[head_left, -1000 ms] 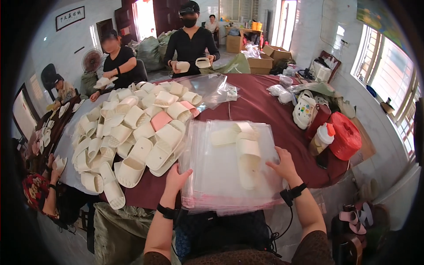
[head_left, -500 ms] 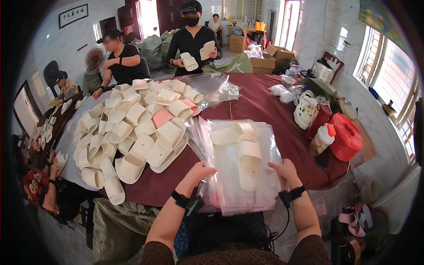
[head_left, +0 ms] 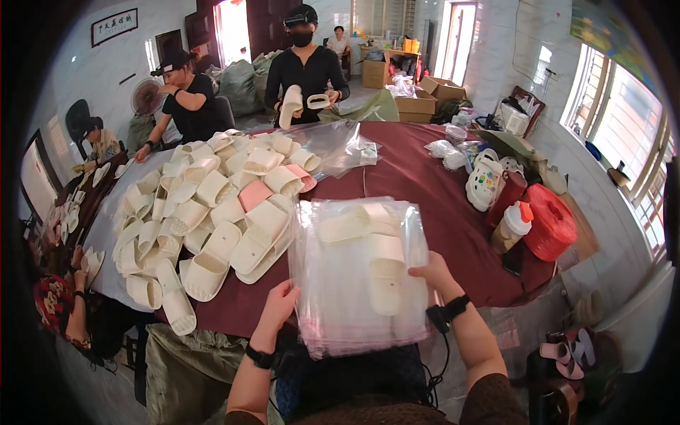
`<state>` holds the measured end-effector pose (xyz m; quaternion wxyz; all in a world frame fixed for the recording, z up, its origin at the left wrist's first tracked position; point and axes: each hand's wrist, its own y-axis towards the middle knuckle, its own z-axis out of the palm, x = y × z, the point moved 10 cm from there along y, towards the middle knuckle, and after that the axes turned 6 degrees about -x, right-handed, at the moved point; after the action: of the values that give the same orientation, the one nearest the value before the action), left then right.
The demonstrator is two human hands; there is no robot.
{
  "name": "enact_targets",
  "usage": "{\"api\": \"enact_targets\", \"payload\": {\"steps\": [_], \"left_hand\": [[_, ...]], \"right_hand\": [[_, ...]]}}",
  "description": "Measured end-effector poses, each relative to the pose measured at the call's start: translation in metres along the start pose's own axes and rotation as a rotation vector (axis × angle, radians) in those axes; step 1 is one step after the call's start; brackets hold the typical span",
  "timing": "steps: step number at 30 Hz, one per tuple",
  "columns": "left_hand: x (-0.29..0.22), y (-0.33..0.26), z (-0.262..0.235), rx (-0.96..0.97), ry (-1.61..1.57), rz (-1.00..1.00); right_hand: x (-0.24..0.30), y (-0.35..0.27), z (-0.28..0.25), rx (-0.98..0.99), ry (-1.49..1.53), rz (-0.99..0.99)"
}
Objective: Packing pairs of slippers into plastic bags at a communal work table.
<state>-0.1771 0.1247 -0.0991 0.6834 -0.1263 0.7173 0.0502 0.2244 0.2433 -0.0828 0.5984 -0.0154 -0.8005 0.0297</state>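
A stack of clear plastic bags (head_left: 333, 297) is held upright-tilted in front of me, above the near edge of the table. My left hand (head_left: 281, 301) pinches its left edge, and my right hand (head_left: 432, 273) grips its right side with the thumb on the front. A pair of cream slide slippers shows among the bags: one slipper (head_left: 386, 273) points toward me, the other (head_left: 343, 227) lies crosswise at the top. Whether they are inside or behind the film, I cannot tell. To the left, a big heap of cream slides (head_left: 212, 191) includes a few pink ones (head_left: 256, 193).
The table has a maroon cloth (head_left: 453, 219). On its right are a red twine roll (head_left: 549, 223), a bottle (head_left: 513, 227), a white clog (head_left: 486, 180) and a dark phone (head_left: 512, 263). Loose clear film (head_left: 333, 145) lies beyond the heap. Across the table, a person (head_left: 304, 78) holds slippers.
The bag stack and both my hands have shifted left, and the bags' edges look more even. Across the table, the person has turned the slippers. A seated person's hand has risen toward the head.
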Motion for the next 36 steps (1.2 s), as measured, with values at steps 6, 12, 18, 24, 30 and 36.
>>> {"api": "enact_targets", "payload": {"steps": [6,12,18,24,30,36], "left_hand": [[-0.018,-0.012,-0.046,-0.211,0.521,0.159],[-0.008,0.005,-0.047,-0.288,0.382,0.086],[-0.016,0.007,-0.015,-0.016,0.037,-0.148],[-0.013,-0.008,-0.011,0.044,0.012,-0.305],[0.002,-0.015,0.007,0.137,-0.186,-0.346],[-0.05,-0.053,0.041,0.283,-0.63,-0.413]], "right_hand": [[0.061,-0.009,0.046,-0.298,-0.913,-0.191],[0.033,-0.001,0.045,-0.246,-0.602,-0.01],[0.004,0.01,0.061,0.03,-0.026,0.218],[0.055,-0.007,0.065,-0.185,-0.802,-0.096],[0.041,-0.016,0.042,-0.305,-0.681,-0.059],[0.005,-0.017,0.031,-0.099,-0.106,0.07]]}}
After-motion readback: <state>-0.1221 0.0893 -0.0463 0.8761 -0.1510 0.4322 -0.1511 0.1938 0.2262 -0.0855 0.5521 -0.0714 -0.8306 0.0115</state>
